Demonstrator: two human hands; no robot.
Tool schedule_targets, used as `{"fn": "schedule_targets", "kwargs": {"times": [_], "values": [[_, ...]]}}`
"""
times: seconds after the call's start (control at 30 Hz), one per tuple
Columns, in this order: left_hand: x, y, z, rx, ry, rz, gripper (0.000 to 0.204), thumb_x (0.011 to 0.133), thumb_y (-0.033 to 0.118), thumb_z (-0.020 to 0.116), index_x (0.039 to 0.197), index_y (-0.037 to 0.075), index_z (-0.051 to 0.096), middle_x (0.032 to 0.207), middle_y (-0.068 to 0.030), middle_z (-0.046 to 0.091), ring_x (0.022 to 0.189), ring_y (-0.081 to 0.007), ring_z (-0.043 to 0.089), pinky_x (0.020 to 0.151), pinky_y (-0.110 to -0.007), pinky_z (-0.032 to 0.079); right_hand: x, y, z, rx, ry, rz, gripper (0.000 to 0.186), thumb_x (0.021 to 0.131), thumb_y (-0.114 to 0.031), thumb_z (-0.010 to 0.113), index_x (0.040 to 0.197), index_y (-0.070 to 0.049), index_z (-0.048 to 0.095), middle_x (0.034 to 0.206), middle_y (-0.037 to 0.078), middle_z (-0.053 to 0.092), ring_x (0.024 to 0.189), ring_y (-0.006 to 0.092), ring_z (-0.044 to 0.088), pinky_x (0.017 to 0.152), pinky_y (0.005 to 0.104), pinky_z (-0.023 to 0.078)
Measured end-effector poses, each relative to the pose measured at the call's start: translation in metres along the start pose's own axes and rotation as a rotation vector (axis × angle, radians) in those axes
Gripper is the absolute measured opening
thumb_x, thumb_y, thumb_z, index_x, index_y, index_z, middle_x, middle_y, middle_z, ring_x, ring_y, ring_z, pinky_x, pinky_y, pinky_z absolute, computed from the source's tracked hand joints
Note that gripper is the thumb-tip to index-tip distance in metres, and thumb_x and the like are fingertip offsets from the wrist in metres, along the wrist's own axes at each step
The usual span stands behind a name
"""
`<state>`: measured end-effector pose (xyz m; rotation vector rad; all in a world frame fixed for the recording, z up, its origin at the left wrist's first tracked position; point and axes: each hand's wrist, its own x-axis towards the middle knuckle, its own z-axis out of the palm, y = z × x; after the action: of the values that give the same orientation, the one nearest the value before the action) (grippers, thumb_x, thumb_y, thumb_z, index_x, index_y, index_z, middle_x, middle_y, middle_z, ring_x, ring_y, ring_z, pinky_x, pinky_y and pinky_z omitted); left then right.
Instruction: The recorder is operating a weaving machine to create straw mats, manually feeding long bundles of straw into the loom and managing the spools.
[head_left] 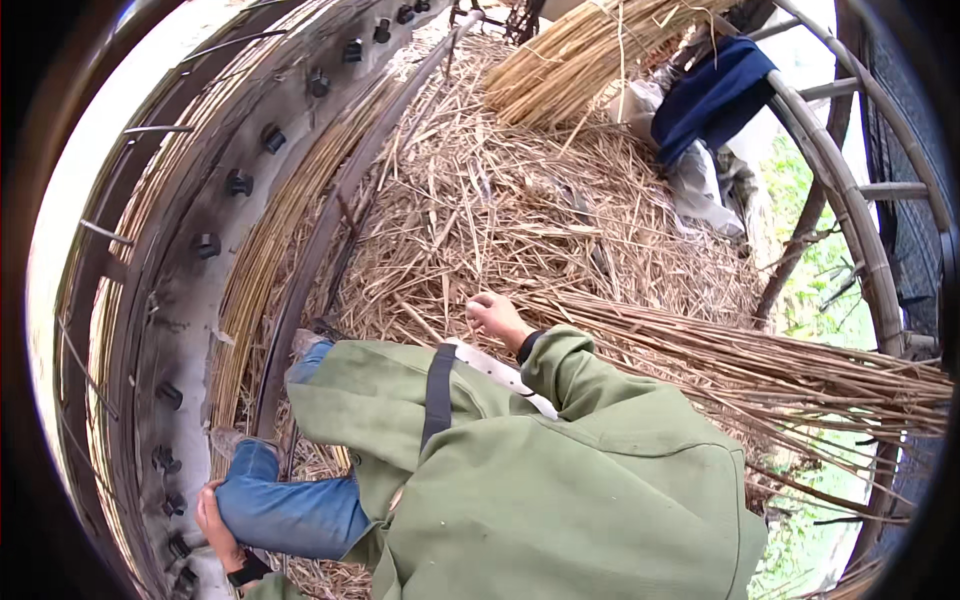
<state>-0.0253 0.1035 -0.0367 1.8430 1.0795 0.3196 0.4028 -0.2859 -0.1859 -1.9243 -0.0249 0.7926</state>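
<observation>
Green jacket (590,490) foremost, reed bundle (720,352) just rightward of loosely curled right hand (495,316), grip unclear

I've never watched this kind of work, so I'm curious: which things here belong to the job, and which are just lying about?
Probably in the job:
brown stalks, near the right fingers
row of stalks, beside the grey board
black knobs along that board

Probably just about:
navy cloth
plastic bag
loose straw

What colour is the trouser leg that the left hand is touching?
The trouser leg is blue, like denim; the head view shows it best.
</observation>
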Motion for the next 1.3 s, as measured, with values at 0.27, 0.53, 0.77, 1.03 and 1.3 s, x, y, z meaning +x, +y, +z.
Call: {"fn": "schedule_targets", "kwargs": {"times": [0.27, 0.53, 0.77, 1.03, 1.3], "values": [[0.004, -0.003, -0.009, 0.079, -0.087, 0.018, 0.040, 0.094, 0.031, 0.039, 0.096, -0.004, 0.059, 0.091, -0.0082, 0.058, 0.085, -0.0160, 0.051, 0.082, -0.029, 0.039, -0.030, 0.145, -0.104, 1.001, 0.717, 0.488, 0.065, 0.094, -0.038, 0.043, 0.141, -0.003, 0.016, 0.148, 0.015, 0.017, 0.135, 0.0258, 0.023, 0.096, 0.0407, 0.034], [0.003, 0.004, -0.009, 0.180, -0.041, -0.057, 0.038, 0.094, 0.026, 0.038, 0.098, -0.005, 0.059, 0.093, -0.0100, 0.059, 0.088, -0.0187, 0.053, 0.084, -0.030, 0.038, -0.050, 0.178, -0.105, 1.255, 0.799, 0.663, 0.087, 0.084, -0.053, 0.053, 0.144, -0.010, 0.007, 0.150, 0.014, 0.006, 0.137, 0.0313, 0.015, 0.103, 0.0470, 0.026], [0.003, 0.008, -0.010, 0.204, -0.039, -0.083, 0.037, 0.093, 0.026, 0.040, 0.099, -0.005, 0.059, 0.095, -0.0098, 0.059, 0.091, -0.0180, 0.052, 0.087, -0.029, 0.037, -0.048, 0.174, -0.167, 1.208, 1.066, 0.533, 0.084, 0.085, -0.051, 0.054, 0.142, -0.006, 0.013, 0.147, 0.014, 0.020, 0.134, 0.0288, 0.025, 0.106, 0.0404, 0.025], [0.003, 0.001, -0.017, 0.152, 0.005, -0.151, 0.037, 0.093, 0.028, 0.043, 0.100, -0.005, 0.060, 0.097, -0.0082, 0.059, 0.092, -0.0168, 0.052, 0.087, -0.028, 0.037, -0.050, 0.166, -0.240, 0.500, 1.551, 0.819, 0.084, 0.076, -0.068, 0.049, 0.124, 0.000, 0.041, 0.115, 0.017, 0.053, 0.087, 0.0297, 0.055, 0.077, 0.0390, 0.044], [0.002, -0.005, -0.020, 0.190, 0.027, -0.165, 0.037, 0.093, 0.028, 0.045, 0.099, -0.005, 0.060, 0.097, -0.0082, 0.059, 0.091, -0.0169, 0.052, 0.087, -0.028, 0.037, -0.074, 0.163, -0.253, 0.848, 1.275, 0.683, 0.080, 0.076, -0.064, 0.054, 0.124, -0.001, 0.044, 0.111, 0.017, 0.054, 0.081, 0.0245, 0.055, 0.070, 0.0365, 0.044]]}}
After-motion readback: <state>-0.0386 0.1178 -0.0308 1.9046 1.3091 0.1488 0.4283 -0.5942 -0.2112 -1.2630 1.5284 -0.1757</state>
